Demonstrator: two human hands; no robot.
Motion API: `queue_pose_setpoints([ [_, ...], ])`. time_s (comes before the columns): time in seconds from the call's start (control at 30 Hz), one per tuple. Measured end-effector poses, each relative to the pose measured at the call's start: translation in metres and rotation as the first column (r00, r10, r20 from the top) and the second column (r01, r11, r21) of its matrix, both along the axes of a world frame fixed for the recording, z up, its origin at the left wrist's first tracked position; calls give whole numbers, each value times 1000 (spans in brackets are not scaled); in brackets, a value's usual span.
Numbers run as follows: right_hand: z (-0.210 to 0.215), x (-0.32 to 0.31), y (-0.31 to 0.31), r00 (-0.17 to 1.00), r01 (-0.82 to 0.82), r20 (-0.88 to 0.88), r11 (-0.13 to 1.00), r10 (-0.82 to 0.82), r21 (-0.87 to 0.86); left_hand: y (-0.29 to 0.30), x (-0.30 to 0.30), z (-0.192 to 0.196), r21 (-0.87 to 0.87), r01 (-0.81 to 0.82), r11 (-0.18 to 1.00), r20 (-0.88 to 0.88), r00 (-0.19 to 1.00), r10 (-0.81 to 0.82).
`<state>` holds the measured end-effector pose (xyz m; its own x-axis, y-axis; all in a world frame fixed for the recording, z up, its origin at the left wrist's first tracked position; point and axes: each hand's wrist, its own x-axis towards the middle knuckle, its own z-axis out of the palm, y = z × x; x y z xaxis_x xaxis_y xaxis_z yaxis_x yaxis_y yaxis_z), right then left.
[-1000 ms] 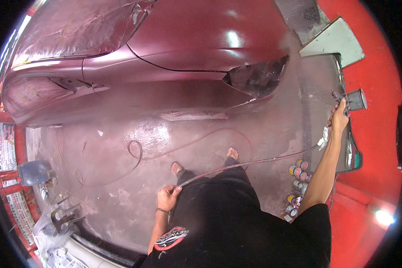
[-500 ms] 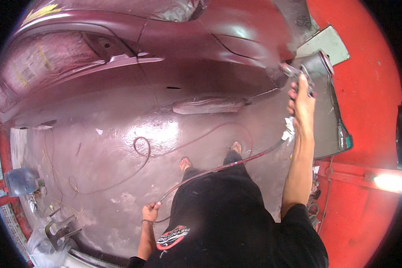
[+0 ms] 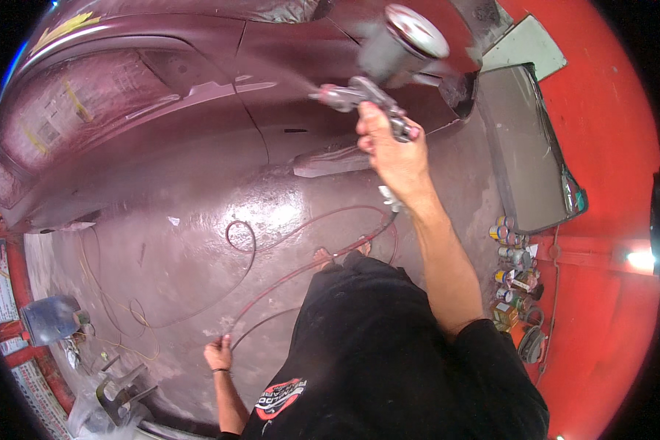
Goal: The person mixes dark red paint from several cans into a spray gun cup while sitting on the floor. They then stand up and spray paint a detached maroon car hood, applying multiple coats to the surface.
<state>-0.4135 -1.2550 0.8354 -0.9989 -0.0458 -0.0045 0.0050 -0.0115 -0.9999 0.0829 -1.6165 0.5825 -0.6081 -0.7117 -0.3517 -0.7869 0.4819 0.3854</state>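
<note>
In my right hand (image 3: 396, 150) is a spray gun (image 3: 363, 95) with a round metal cup (image 3: 403, 48) on top. Its nozzle points left, and a faint mist leaves it toward the maroon car body (image 3: 198, 139). The fingers wrap round the gun's handle. A reddish air hose (image 3: 300, 270) runs from below the gun down to my left hand (image 3: 218, 353), which is closed on it low at the left, away from the car. Masking sheets with yellow tape cover the car window (image 3: 88, 103).
A dark framed glass panel (image 3: 528, 147) leans against the red wall (image 3: 601, 132). Several paint cans (image 3: 502, 235) stand along that wall's foot. The hose loops over the floor (image 3: 176, 257). A blue container (image 3: 51, 320) and a metal stand (image 3: 121, 392) are at the left.
My right hand has swung left with the spray gun, from the panel's side to over the car's side. My left hand has moved left and slightly down with the hose.
</note>
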Motion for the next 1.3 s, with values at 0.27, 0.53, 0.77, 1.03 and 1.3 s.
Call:
queue_pose_setpoints([
  [0.27,-71,-19,178,767,609,48,749,-640,260,100,-54,-51,177,129,976,143,978,-155],
  [0.53,-126,28,261,632,756,180,651,-754,70,121,-65,-83,226,39,973,204,975,-87],
  [0.77,-108,43,77,836,499,215,862,-505,87,78,-21,-79,49,-147,988,232,964,132],
  [1.03,-92,77,2,943,-325,53,944,328,-62,74,9,-81,-26,-183,983,330,927,181],
  [1.3,-126,67,71,949,195,264,978,-170,-70,99,14,-144,130,-183,975,374,919,122],
])
